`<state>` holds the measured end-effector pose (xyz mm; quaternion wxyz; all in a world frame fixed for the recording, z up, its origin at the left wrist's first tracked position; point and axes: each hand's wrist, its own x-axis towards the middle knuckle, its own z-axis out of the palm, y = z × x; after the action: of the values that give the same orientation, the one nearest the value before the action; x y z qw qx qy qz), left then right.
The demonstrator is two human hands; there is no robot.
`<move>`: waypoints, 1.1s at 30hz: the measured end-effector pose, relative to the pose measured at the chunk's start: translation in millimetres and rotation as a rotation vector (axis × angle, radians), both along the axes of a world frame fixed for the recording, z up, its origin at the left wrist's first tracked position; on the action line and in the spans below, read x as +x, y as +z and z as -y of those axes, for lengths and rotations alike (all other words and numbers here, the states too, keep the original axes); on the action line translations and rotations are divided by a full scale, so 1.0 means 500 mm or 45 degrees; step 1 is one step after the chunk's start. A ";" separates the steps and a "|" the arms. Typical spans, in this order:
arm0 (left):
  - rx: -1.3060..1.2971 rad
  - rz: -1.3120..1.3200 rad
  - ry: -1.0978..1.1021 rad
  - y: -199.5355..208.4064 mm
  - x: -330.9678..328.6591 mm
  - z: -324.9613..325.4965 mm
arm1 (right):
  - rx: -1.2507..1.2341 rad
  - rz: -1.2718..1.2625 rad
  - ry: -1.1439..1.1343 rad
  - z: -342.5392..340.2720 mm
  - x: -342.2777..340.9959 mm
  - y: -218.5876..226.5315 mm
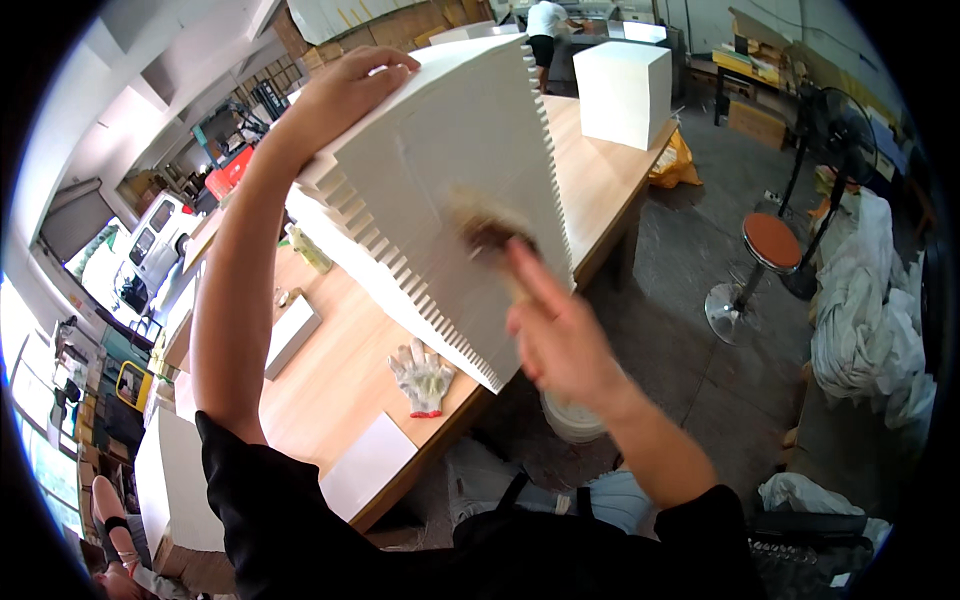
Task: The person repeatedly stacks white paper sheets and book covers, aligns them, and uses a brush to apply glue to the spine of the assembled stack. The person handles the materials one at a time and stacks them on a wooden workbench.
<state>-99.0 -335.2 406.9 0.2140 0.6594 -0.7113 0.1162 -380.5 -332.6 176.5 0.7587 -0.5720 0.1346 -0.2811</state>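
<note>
A tall stack of white boards or thick sheets (420,180) stands on the wooden table (330,350), its side edges stepped like teeth. My left hand (355,85) holds the stack at its top edge, fingers bent over the upper surface. In front of the stack's broad near face, my right hand (560,340) is closed around the handle of a brush (490,225). The pale bristles are against or very near that face; motion blurs them. Below my right hand, a white bucket (572,418) is partly hidden.
On the table lie a work glove (420,378), a white board (368,468), a small white box (293,335) and a bottle (308,248). Another white stack (625,95) stands at the far end. A round stool (770,242) and a fan (840,125) are right. A person (546,30) works far back.
</note>
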 end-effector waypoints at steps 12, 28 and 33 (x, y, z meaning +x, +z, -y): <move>0.101 -0.269 -0.104 -0.001 -0.016 -0.011 | -0.161 0.075 0.090 -0.062 -0.005 0.064; 0.262 -0.689 -0.275 0.004 -0.026 -0.003 | -0.375 0.218 0.195 -0.116 -0.024 0.111; 0.254 -0.625 -0.188 -0.002 -0.005 -0.034 | -0.387 0.020 0.057 -0.038 0.009 0.176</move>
<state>-101.3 -318.2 405.8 0.3219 0.6321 -0.6921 -0.1337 -376.2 -313.8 264.7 0.6704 -0.6811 0.0719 -0.2857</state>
